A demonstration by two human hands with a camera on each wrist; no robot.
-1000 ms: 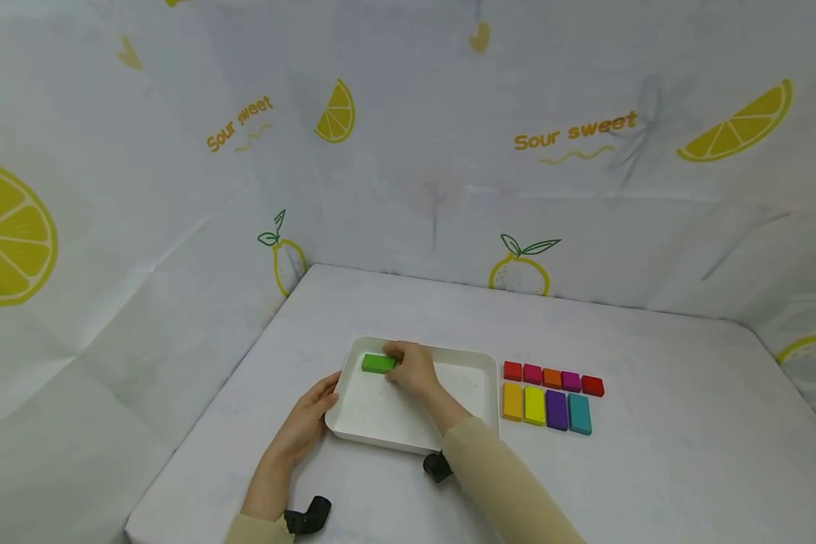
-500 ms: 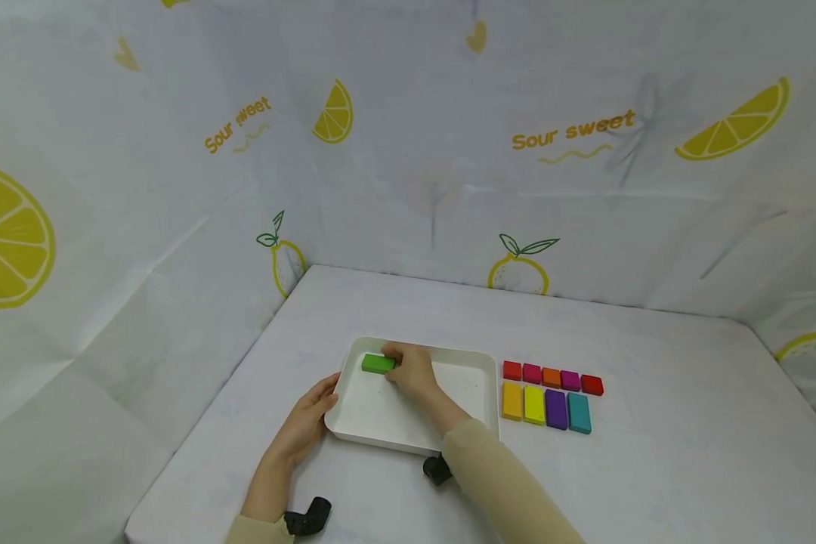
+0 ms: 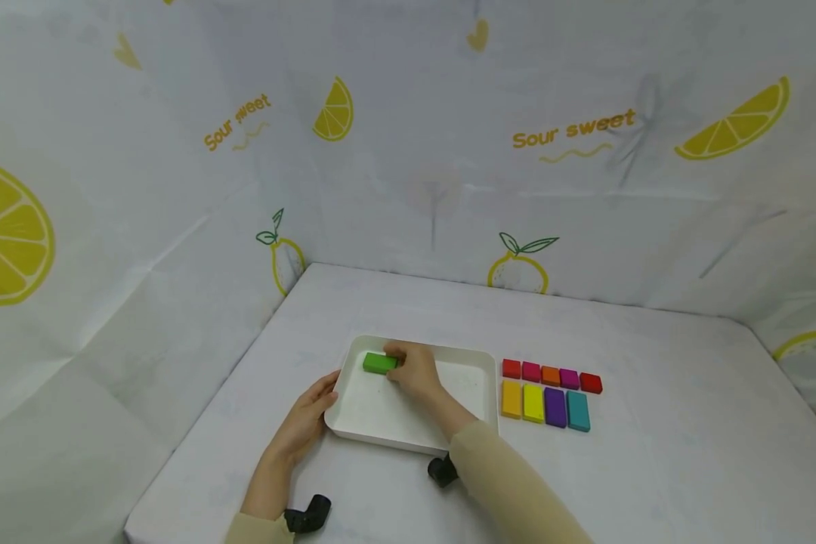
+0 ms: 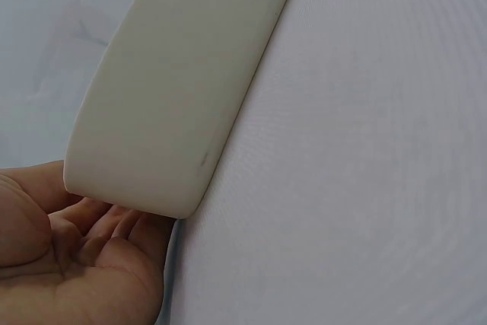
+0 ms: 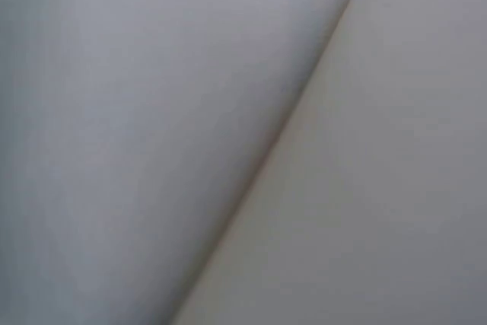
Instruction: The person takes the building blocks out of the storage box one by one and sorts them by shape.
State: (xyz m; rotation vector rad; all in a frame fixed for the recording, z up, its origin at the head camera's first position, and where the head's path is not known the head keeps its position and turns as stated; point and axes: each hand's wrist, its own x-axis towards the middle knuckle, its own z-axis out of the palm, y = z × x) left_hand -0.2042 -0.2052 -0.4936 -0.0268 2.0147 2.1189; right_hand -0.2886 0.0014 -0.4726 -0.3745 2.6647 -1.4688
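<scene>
A white rectangular tray (image 3: 374,415) lies on the table, its end wall (image 4: 167,104) large in the left wrist view. My left hand (image 3: 306,423) holds the tray's left edge, thumb by the rim and fingers bent against the outside. Inside the tray, near its far left corner, sits a green rectangular block (image 3: 378,363). My right hand (image 3: 415,370) reaches over the tray and pinches the right end of this block, thumb on the near side and a finger on the far side. That end is hidden by the hand. In the right wrist view neither hand nor block appears.
Right of the tray are two rows of blocks: small red, pink, orange and magenta ones (image 3: 551,376) behind, and larger orange, yellow, purple and teal ones (image 3: 555,408) in front. A lemon-print cloth (image 3: 408,151) hangs behind the white table (image 3: 687,423).
The green block and my right hand have shifted very slightly to the right. My left hand keeps its place on the tray.
</scene>
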